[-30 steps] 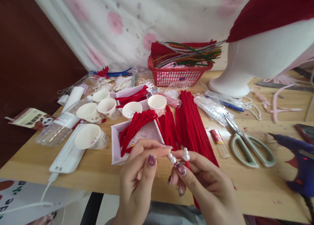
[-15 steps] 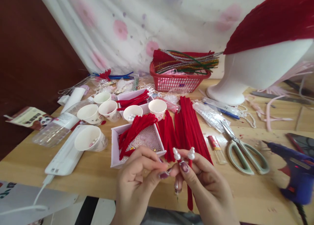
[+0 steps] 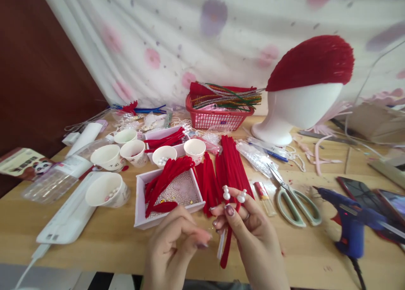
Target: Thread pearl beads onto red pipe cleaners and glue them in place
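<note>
My right hand (image 3: pixel 249 235) holds a red pipe cleaner (image 3: pixel 226 248) upright, together with two short stems tipped with white pearl beads (image 3: pixel 234 194) that stick up above its fingers. My left hand (image 3: pixel 172 245) sits just to the left with its fingertips pinched together, a little apart from the beads; I cannot make out anything between them. Both hands hover over the near edge of the wooden table (image 3: pixel 110 239), in front of a white tray (image 3: pixel 139 218) that holds small pearls and red pipe cleaners.
Loose red pipe cleaners (image 3: pixel 228 163) lie mid-table. Several paper cups (image 3: pixel 107 191) stand to the left, scissors (image 3: pixel 292 195) and a blue glue gun (image 3: pixel 348 218) to the right. At the back are a red basket (image 3: pixel 218 117) and a white mannequin head (image 3: pixel 300 104) with a red cap.
My left hand has let go of the pearl stem and dropped down and left. The right hand now carries both pearl stems. The camera has tilted up and shows the whole mannequin head.
</note>
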A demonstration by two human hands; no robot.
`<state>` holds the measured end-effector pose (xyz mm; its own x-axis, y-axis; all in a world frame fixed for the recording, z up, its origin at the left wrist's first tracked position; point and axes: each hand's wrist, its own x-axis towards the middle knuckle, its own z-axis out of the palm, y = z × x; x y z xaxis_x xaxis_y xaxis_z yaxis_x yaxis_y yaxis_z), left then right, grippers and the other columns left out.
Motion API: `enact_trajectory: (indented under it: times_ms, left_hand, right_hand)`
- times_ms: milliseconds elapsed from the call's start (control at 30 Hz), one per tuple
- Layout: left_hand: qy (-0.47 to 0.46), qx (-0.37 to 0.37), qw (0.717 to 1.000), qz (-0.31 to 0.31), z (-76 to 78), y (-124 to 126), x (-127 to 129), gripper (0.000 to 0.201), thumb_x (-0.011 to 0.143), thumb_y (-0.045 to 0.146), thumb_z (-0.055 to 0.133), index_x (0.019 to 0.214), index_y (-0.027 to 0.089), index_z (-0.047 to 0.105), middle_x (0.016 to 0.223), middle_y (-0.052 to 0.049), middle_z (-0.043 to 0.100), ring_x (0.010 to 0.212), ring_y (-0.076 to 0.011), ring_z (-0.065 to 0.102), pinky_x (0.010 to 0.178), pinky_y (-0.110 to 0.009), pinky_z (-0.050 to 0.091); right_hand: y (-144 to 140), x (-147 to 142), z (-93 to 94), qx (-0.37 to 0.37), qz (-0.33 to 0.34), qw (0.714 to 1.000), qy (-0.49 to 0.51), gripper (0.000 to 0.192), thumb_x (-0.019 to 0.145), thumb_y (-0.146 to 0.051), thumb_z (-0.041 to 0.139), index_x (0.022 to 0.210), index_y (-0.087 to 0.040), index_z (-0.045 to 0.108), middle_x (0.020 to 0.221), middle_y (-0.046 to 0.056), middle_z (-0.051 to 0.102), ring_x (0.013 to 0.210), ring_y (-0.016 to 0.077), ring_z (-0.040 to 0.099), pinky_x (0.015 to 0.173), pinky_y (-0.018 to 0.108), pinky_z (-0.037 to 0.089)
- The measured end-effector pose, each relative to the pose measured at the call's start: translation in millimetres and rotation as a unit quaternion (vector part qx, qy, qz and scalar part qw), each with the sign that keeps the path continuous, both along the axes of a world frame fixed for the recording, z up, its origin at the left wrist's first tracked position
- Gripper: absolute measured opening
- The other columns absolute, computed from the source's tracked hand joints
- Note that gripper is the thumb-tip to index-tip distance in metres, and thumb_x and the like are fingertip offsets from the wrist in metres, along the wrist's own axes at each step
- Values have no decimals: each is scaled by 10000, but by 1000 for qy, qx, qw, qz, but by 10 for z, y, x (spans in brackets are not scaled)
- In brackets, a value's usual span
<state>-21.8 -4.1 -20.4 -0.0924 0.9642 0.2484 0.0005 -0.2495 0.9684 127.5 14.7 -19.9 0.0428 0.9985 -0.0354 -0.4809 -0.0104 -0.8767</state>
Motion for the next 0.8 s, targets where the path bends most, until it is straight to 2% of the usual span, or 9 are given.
enact_trajectory:
  times_ms: [133, 233, 333, 367, 433, 500, 567, 700, 800]
  left_hand:
    - [19, 13, 1000, -17, -31, 32, -34, 498, 999, 526, 554, 612, 228, 650, 626, 2, 553, 611, -162, 547, 605, -288, 393]
    - [28, 21, 998, -48, -63, 29, -42, 631, 1013, 567, 479, 488, 217, 511, 547, -4, 500, 560, -164, 532, 590, -305, 388]
    - [47, -6, 997, -53, -119, 5, 13, 686, 987, 586, 510, 420, 209, 424, 527, -17, 507, 524, -155, 527, 566, -305, 400]
    - [43, -32, 997, -54, -144, -1, 45, 619, 942, 580, 591, 451, 218, 482, 548, -17, 540, 516, -154, 530, 540, -298, 399]
    - [28, -92, 993, -72, -190, 0, 114, 317, 770, 505, 804, 651, 245, 667, 620, -15, 633, 521, -163, 561, 490, -274, 395]
    - [35, -119, 986, -112, -211, 22, 170, 254, 652, 351, 890, 846, 257, 754, 671, -16, 711, 561, -183, 620, 505, -260, 431]
    - [71, -91, 984, -135, -185, 62, 201, 186, 683, 226, 837, 861, 252, 785, 712, -30, 758, 623, -203, 669, 582, -270, 486]
    - [130, -3, 987, -92, -5, 148, 227, 191, 798, 161, 691, 914, 252, 813, 781, -50, 796, 718, -239, 710, 681, -307, 535]
    - [108, -1, 989, -102, 152, 192, 232, 166, 859, 205, 648, 887, 235, 810, 812, -53, 816, 721, -235, 738, 689, -302, 564]
  right_hand:
    - [-20, 30, 18, -16, -3, 1000, -5, 268, 888, -332, 819, 1112, -234, 709, 833, 34, 842, 670, 130, 770, 633, 192, 617]
    - [-44, 66, 26, -39, 7, 999, -2, 274, 881, -312, 828, 1117, -247, 706, 827, 20, 840, 623, 116, 756, 577, 167, 588]
    - [-32, 83, 43, -31, -9, 999, 3, 280, 845, -313, 862, 1085, -256, 729, 802, 6, 838, 619, 107, 754, 611, 164, 586]
    - [-20, 81, 56, -26, -15, 1000, 5, 282, 831, -316, 875, 1069, -254, 737, 795, 9, 839, 632, 112, 760, 630, 169, 590]
    - [7, 62, 97, -26, -18, 999, 9, 291, 803, -330, 896, 1040, -249, 748, 782, 15, 839, 642, 122, 767, 655, 183, 599]
    - [29, 23, 154, -39, -23, 999, 14, 303, 771, -342, 918, 1001, -233, 752, 764, 26, 838, 657, 138, 776, 662, 195, 608]
    - [40, -29, 213, -55, -36, 998, 14, 316, 748, -347, 930, 973, -220, 749, 755, 35, 838, 678, 157, 783, 663, 208, 614]
    - [33, -117, 300, -44, -27, 999, 11, 351, 761, -390, 909, 1008, -222, 725, 773, 43, 843, 557, 160, 733, 523, 220, 584]
    - [21, -117, 329, -11, -17, 1000, -10, 386, 754, -403, 908, 1057, -233, 738, 897, 71, 856, 740, 202, 787, 676, 264, 631]
